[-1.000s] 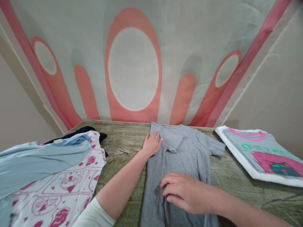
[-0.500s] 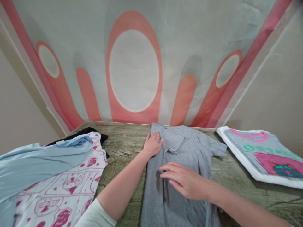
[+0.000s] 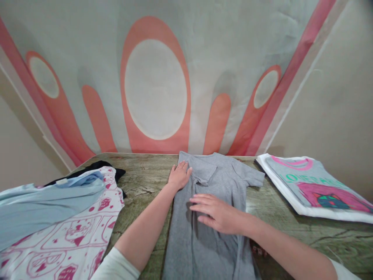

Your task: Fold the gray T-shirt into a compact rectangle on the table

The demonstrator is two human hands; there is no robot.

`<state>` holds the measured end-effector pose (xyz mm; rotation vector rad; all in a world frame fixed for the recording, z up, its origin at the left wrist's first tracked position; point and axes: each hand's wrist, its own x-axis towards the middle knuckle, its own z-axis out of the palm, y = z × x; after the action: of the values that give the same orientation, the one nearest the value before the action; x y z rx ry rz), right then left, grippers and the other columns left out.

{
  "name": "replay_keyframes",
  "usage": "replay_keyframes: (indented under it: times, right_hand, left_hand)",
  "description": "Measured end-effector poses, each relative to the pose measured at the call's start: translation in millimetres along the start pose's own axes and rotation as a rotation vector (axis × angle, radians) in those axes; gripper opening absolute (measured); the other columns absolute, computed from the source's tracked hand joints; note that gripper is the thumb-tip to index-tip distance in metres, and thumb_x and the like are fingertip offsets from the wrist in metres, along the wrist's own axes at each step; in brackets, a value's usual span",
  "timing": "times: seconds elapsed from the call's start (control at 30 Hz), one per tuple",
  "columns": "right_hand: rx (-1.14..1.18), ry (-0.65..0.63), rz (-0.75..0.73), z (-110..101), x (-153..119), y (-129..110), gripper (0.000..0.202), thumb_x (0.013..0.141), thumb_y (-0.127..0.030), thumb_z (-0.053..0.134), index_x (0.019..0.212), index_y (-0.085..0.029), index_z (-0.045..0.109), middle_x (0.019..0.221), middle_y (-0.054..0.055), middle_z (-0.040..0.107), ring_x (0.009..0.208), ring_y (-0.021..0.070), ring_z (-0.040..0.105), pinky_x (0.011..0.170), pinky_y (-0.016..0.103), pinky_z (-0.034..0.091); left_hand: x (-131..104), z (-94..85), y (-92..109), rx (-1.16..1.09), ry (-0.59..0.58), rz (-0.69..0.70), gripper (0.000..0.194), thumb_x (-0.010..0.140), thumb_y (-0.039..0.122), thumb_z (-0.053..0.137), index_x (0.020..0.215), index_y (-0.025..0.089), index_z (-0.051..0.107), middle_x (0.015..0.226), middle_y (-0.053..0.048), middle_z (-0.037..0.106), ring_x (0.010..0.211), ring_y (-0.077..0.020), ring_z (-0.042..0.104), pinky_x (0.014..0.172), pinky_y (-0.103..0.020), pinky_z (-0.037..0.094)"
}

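A grey T-shirt (image 3: 215, 249) lies lengthwise on the wood-patterned table (image 3: 145, 167). Its left side is folded inward, with that sleeve lying across the upper chest; the right sleeve sticks out flat to the side. My left hand (image 3: 179, 177) rests flat on the folded edge near the shoulder, fingers stretched out. Over the middle of the shirt is my right hand (image 3: 215, 214), fingers apart and holding nothing, with a shadow on the cloth beneath it. Whether its fingertips touch the fabric I cannot tell.
On the left lie a light blue garment (image 3: 49, 210), a white garment with magenta print (image 3: 72, 237) and a black cloth (image 3: 100, 167). A stack of folded shirts, topped by a grey one with pink collar (image 3: 329, 186), sits at right. A printed wall (image 3: 239, 39) rises behind the table.
The whole view has shifted, so everything sits slightly further left. Both hands keep nearly the same place over the grey T-shirt, and its fold looks unchanged.
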<state>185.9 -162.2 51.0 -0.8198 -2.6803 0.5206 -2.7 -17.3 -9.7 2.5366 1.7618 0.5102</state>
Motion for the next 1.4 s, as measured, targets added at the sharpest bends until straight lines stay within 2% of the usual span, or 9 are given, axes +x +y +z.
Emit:
replay_keyframes:
  times: [0.1,0.2,0.33,0.5,0.77,0.93,1.1,1.23,1.4]
  right_hand:
    - [-0.045,0.142,0.093,-3,3,35,0.039,0.091,-0.029,0.039,0.127,-0.019,0.049,0.137,0.008,0.042,0.13,0.0187,0.03,0.107,0.039,0.026]
    - [-0.102,0.271,0.193,-5,9,76,0.042,0.092,-0.033,0.034,0.129,-0.017,0.046,0.138,0.01,0.041,0.13,0.0192,0.03,0.108,0.041,0.024]
    - [-0.185,0.179,0.357,0,17,121,0.053,0.092,-0.043,0.026,0.134,-0.013,0.04,0.141,0.012,0.036,0.132,0.0205,0.027,0.108,0.04,0.022]
    - [-0.295,0.118,0.514,11,15,144,0.059,0.09,-0.052,0.019,0.139,-0.019,0.031,0.147,0.006,0.026,0.135,0.0218,0.019,0.108,0.044,0.02]
    - [-0.375,0.128,0.524,16,9,146,0.06,0.09,-0.053,0.013,0.14,-0.023,0.027,0.148,0.001,0.023,0.135,0.0195,0.018,0.108,0.041,0.019]
    - [-0.369,0.127,0.526,18,9,151,0.06,0.09,-0.054,0.014,0.14,-0.025,0.027,0.148,0.001,0.023,0.135,0.0205,0.018,0.107,0.043,0.02]
    - [-0.318,0.184,0.524,15,13,140,0.055,0.09,-0.046,0.025,0.134,-0.018,0.04,0.144,0.007,0.032,0.133,0.0243,0.023,0.106,0.044,0.022]
    - [-0.272,0.276,0.338,15,25,98,0.047,0.089,-0.037,0.03,0.125,-0.015,0.05,0.136,0.01,0.043,0.129,0.023,0.03,0.106,0.041,0.023]
    - [-0.208,0.176,0.147,26,41,49,0.043,0.09,-0.037,0.032,0.122,-0.019,0.054,0.138,0.007,0.042,0.13,0.0221,0.029,0.106,0.041,0.024]
  left_hand:
    - [-1,-2.5,-5,-0.079,0.014,0.01,0.046,0.094,0.035,0.022,0.131,0.015,0.039,0.137,-0.009,0.041,0.128,-0.0174,0.034,0.106,-0.035,0.024]
    - [-7,-11.2,-8,-0.069,-0.071,0.076,0.045,0.091,0.028,0.031,0.131,0.012,0.038,0.137,-0.011,0.041,0.128,-0.0169,0.035,0.106,-0.03,0.024]
    - [-33,-34.2,0,0.03,-0.225,0.166,0.047,0.091,0.034,0.032,0.132,0.012,0.038,0.141,-0.013,0.033,0.13,-0.022,0.03,0.105,-0.038,0.024]
    - [-98,-69.3,21,0.091,-0.323,0.249,0.048,0.093,0.037,0.025,0.136,0.014,0.032,0.144,-0.012,0.028,0.133,-0.0222,0.024,0.106,-0.041,0.02]
    - [-211,-107.3,40,0.017,-0.362,0.217,0.05,0.094,0.035,0.028,0.141,0.019,0.021,0.148,-0.007,0.017,0.136,-0.0196,0.016,0.109,-0.038,0.017]
    - [-257,-132.2,52,-0.082,-0.404,0.221,0.053,0.092,0.033,0.036,0.141,0.024,0.019,0.148,-0.005,0.018,0.135,-0.0193,0.018,0.11,-0.038,0.018]
    - [-271,-146.3,53,-0.171,-0.345,0.147,0.049,0.088,0.031,0.045,0.135,0.024,0.034,0.142,-0.007,0.033,0.128,-0.0206,0.033,0.106,-0.037,0.028]
    - [-270,-145.1,56,-0.221,-0.252,0.059,0.025,0.086,0.03,0.051,0.108,0.021,0.056,0.111,-0.007,0.055,0.103,-0.0188,0.052,0.092,-0.033,0.042]
    - [-269,-140.8,61,-0.225,-0.219,0.044,0.013,0.085,0.028,0.053,0.091,0.02,0.06,0.094,-0.004,0.058,0.09,-0.0169,0.054,0.082,-0.03,0.044]
